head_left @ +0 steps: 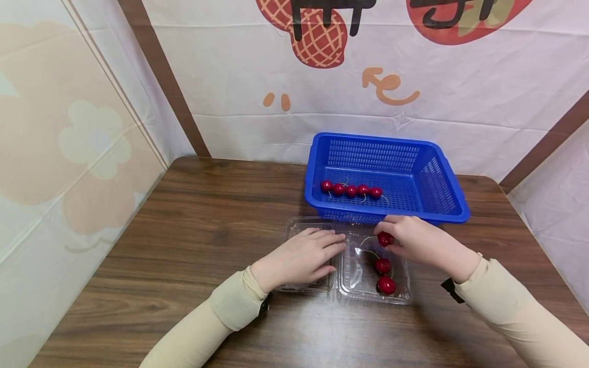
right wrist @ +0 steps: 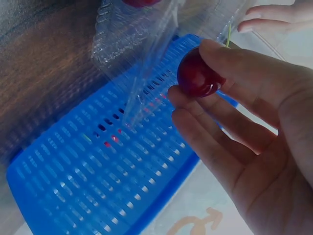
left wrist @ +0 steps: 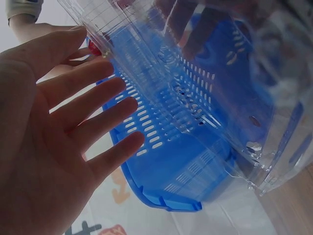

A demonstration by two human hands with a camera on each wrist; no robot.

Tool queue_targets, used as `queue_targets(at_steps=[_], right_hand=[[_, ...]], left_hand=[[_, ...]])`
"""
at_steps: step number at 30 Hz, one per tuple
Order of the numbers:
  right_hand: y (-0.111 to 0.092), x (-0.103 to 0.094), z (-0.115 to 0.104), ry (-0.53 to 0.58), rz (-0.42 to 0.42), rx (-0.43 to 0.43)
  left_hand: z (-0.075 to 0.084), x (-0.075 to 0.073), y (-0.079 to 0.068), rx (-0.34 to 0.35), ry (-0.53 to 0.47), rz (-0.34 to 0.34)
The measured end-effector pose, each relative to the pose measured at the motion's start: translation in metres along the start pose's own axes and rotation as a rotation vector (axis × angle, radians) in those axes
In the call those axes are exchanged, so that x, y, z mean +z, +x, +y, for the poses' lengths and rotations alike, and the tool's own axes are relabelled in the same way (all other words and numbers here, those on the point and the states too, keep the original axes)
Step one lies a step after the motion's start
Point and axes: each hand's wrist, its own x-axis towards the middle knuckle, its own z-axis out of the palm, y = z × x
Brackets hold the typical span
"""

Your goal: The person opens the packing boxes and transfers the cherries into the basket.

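Observation:
My right hand (head_left: 416, 239) pinches a dark red cherry (head_left: 385, 238) between thumb and fingertips, above the back right of a clear plastic clamshell box (head_left: 356, 283). In the right wrist view the held cherry (right wrist: 198, 73) shows a thin green stem. Two more cherries, a rear one (head_left: 383, 265) and a front one (head_left: 386, 285), lie along the right side of the box's right half. Over the box's left half, my left hand (head_left: 306, 255) has its fingers extended and spread, holding nothing; whether it touches the plastic I cannot tell.
Behind the box stands a blue perforated basket (head_left: 391, 213). Several cherries (head_left: 351, 191) with stems lie in a row inside it, toward the front left. The brown wooden table (head_left: 207, 225) reaches back to a printed cloth wall (head_left: 230, 92).

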Motion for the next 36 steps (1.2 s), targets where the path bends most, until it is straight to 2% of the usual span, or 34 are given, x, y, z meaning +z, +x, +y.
queue_targets(at_steps=[23,36], right_hand=[[-0.005,-0.022,-0.006,0.000,0.042,0.016],[-0.007,-0.034,-0.002,-0.018,0.095,0.007]], left_hand=[[0.000,0.000,-0.001,0.003,0.004,0.015],[0.000,0.000,-0.001,0.005,-0.002,0.020]])
